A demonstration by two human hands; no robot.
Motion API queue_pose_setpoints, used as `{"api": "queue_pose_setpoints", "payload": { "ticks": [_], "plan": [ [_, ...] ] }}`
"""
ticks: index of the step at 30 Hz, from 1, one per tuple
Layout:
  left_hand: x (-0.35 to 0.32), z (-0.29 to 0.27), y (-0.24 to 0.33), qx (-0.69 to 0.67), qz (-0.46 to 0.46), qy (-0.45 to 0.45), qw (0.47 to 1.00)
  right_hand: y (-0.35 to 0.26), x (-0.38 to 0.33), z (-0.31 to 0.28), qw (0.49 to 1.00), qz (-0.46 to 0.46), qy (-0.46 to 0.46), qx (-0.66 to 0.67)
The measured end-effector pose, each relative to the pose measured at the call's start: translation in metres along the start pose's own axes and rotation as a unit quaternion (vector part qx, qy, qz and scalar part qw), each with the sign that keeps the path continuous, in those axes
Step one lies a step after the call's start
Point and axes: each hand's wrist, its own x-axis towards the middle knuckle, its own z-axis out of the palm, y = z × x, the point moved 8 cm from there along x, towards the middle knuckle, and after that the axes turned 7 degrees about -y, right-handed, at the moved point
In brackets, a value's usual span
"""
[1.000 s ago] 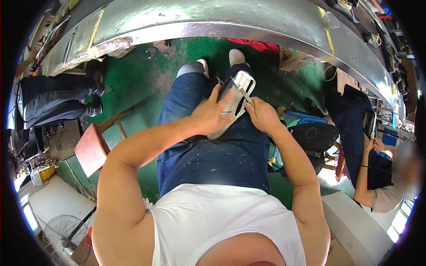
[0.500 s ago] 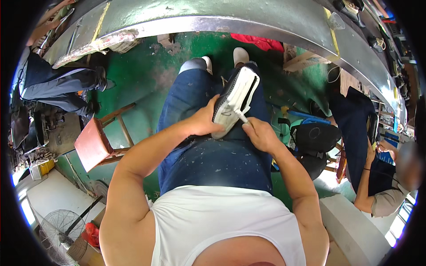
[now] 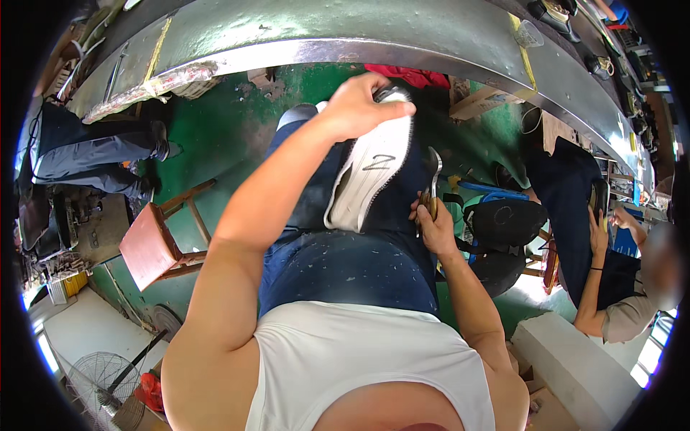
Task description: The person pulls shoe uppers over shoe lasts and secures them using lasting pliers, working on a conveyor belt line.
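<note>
A shoe upper on a last (image 3: pixel 379 161), its pale underside turned up and marked by hand in dark pen, lies over my thighs. Dark stitching runs along its edge, and a loose-looking pale flap shows at the near end. My left hand (image 3: pixel 365 109) is closed around the far end, thumb across the underside. To the right of the shoe, apart from it, my right hand (image 3: pixel 434 221) grips a hand tool (image 3: pixel 434 172) with a curved metal head and a yellowish handle. Its exact kind is partly hidden by the fingers.
A metal-edged workbench (image 3: pixel 338 50) curves across the far side. A reddish stool (image 3: pixel 149 244) stands to the left, a black-seated chair (image 3: pixel 503 220) to the right. A co-worker (image 3: pixel 625 302) sits at the far right; another person's legs (image 3: pixel 97 154) show at left. A fan (image 3: pixel 100 391) stands lower left.
The shoe has been turned end for end. My left hand has moved from its near left side to the far end. My right hand has drawn the tool away to the right.
</note>
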Motion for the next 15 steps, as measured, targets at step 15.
{"api": "queue_pose_setpoints", "payload": {
  "ticks": [15],
  "plan": [
    [-0.078,0.117,-0.189,-0.266,-0.169,0.007,0.949,-0.122,0.034,0.033,0.823,-0.021,-0.203,-0.530]
  ]
}}
